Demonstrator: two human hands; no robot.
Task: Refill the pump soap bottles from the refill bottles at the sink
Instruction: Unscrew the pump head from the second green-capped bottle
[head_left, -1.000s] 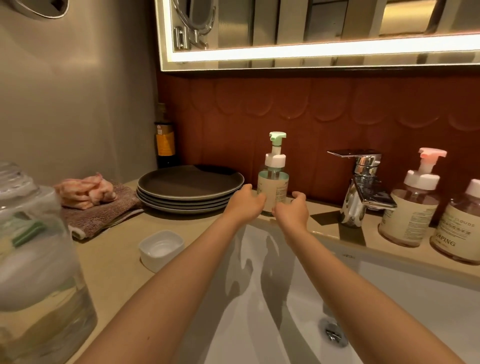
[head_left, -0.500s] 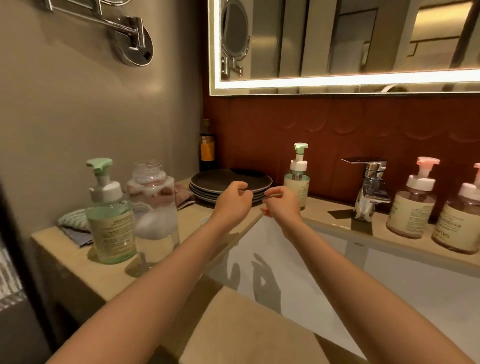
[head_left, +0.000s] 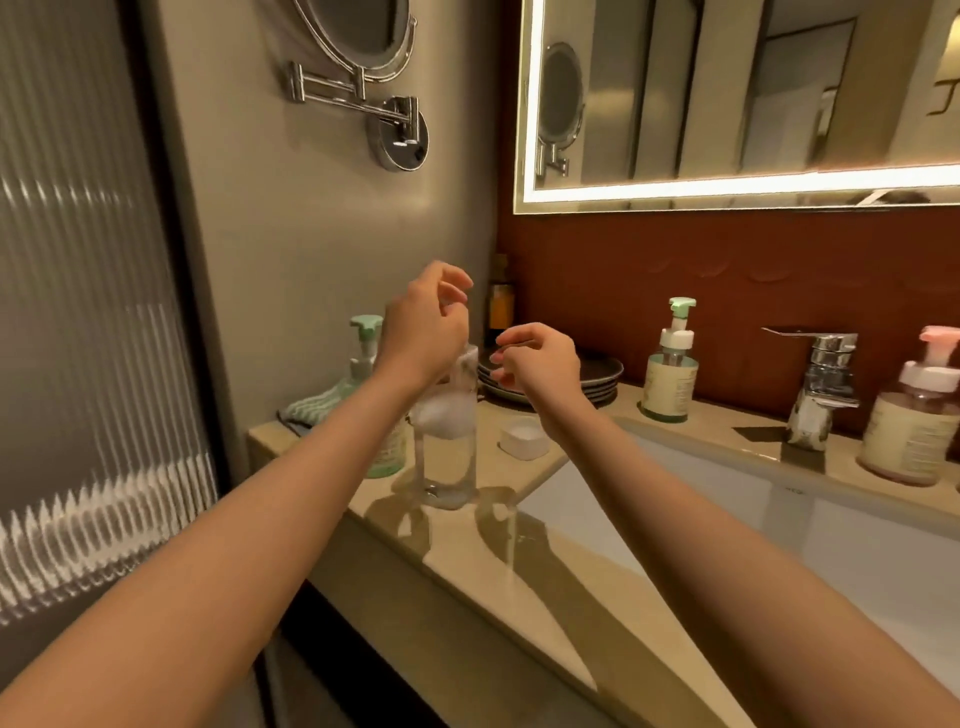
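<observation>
A clear uncapped bottle (head_left: 448, 457) with white foam inside stands on the counter's left end. My left hand (head_left: 425, 325) hovers over its mouth, fingers loosely curled and empty. My right hand (head_left: 540, 358) floats just right of it, fingers curled, holding nothing. A green-pump soap bottle (head_left: 370, 395) stands behind the clear bottle, partly hidden by my left arm. A second green-pump bottle (head_left: 670, 364) stands by the faucet. A pink-pump bottle (head_left: 906, 415) sits at the far right. A white cap (head_left: 523, 437) lies on the counter.
Dark stacked plates (head_left: 597, 382) sit behind my right hand. A chrome faucet (head_left: 818, 384) overhangs the white sink basin (head_left: 779, 519). A folded cloth (head_left: 317, 408) lies at the counter's far left. A dark bottle (head_left: 500, 306) stands in the corner. A swing-arm mirror (head_left: 363, 62) juts from the wall.
The view swung left and pulled back. Both hands moved left and rose from near the middle green-pump bottle to above the clear uncapped bottle.
</observation>
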